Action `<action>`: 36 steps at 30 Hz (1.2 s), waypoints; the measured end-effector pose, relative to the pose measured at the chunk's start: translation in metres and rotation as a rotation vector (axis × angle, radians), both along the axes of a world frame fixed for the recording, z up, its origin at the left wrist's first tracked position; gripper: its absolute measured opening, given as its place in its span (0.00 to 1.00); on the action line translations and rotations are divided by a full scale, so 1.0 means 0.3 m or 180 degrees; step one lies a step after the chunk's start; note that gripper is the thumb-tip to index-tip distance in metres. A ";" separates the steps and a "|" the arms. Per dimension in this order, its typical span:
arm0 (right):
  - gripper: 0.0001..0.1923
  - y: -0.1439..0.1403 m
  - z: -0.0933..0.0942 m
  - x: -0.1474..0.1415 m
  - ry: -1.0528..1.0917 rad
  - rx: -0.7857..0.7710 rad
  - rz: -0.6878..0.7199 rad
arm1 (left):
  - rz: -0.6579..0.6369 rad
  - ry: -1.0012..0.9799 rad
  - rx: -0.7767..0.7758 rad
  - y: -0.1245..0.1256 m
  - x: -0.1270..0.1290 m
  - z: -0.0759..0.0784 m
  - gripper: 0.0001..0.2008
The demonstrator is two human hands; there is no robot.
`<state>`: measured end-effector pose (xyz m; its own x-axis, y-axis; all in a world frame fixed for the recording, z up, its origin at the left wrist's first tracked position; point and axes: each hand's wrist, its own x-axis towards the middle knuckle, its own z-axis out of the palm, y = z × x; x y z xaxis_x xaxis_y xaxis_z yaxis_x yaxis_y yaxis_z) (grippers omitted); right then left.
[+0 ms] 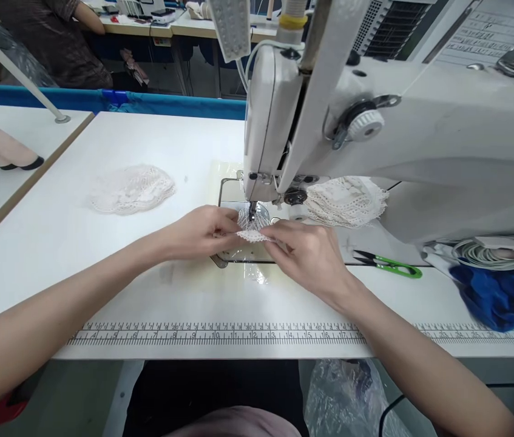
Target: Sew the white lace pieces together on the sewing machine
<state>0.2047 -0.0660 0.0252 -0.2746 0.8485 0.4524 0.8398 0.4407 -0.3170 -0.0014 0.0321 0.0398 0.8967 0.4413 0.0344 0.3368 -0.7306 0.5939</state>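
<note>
Now | left hand (199,232), right hand (307,255) | fingers seemingly pinched on lace piece (253,234)

Both forearms reach forward and converge; the left hand (202,232) and right hand (312,255) pinch with fingertips nearly meeting.

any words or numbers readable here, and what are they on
"4 5 6 7 8 9 10 11 12 13 14 15 16 17": printed ruler strip along the table's front edge; further right its numbers blur.
Sheet behind the sewing machine: lines of print, too small to read.
No brand is legible.
</note>
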 end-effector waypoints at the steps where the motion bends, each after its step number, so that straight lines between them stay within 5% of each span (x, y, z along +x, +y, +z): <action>1: 0.07 -0.006 0.001 -0.001 -0.0112 0.0024 0.0103 | -0.0058 -0.0077 0.0418 -0.016 -0.005 -0.017 0.16; 5: 0.07 -0.022 -0.006 -0.006 -0.0632 0.0276 0.0396 | -0.0081 -0.0374 0.2349 -0.091 -0.019 -0.077 0.12; 8: 0.10 -0.024 -0.010 -0.010 -0.0735 0.0300 0.0490 | 0.0189 -0.0312 0.2993 -0.135 -0.023 -0.092 0.11; 36: 0.10 0.031 -0.040 0.008 -0.0851 0.0332 0.0234 | 0.0120 -0.0288 0.2425 -0.060 -0.005 -0.124 0.15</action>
<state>0.2071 -0.0567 0.0133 -0.4548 0.7746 0.4395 0.8520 0.5221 -0.0385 -0.0029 0.0140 0.0027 0.8607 0.2966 0.4138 0.3438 -0.9381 -0.0427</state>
